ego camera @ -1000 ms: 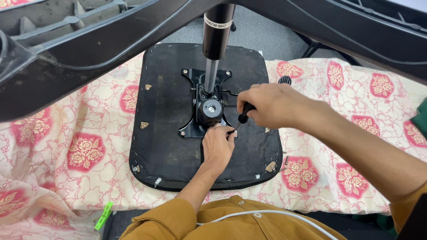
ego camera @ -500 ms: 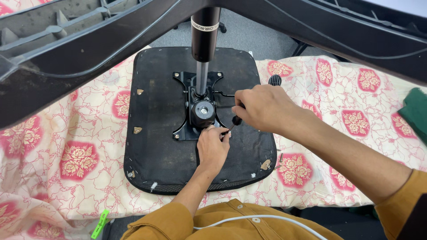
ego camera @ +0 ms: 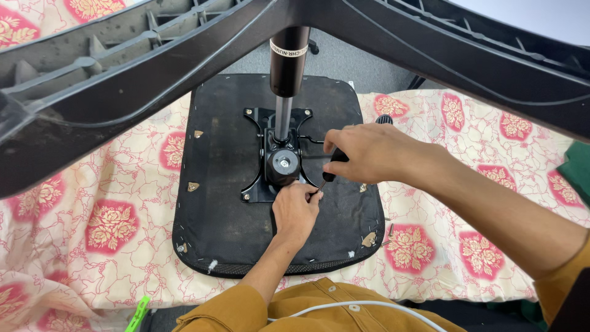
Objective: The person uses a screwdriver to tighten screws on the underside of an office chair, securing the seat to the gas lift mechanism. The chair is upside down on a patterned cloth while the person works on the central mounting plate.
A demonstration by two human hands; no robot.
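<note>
The right hand (ego camera: 369, 154) is closing its grip around a black-handled screwdriver (ego camera: 335, 163), tip at the mounting plate (ego camera: 258, 184) on the upturned seat (ego camera: 221, 203) (rigid, probably heavy); the left hand (ego camera: 296, 209) is pinching beside the tip, contents hidden.

A cream cloth with red rose prints (ego camera: 117, 221) covers the work surface, with grey floor (ego camera: 362, 61) beyond its far edge and a dark green object (ego camera: 578, 169) at its right.

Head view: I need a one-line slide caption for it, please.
Right hand angles a screwdriver toward the left hand at an upturned chair seat's mounting plate.
</note>
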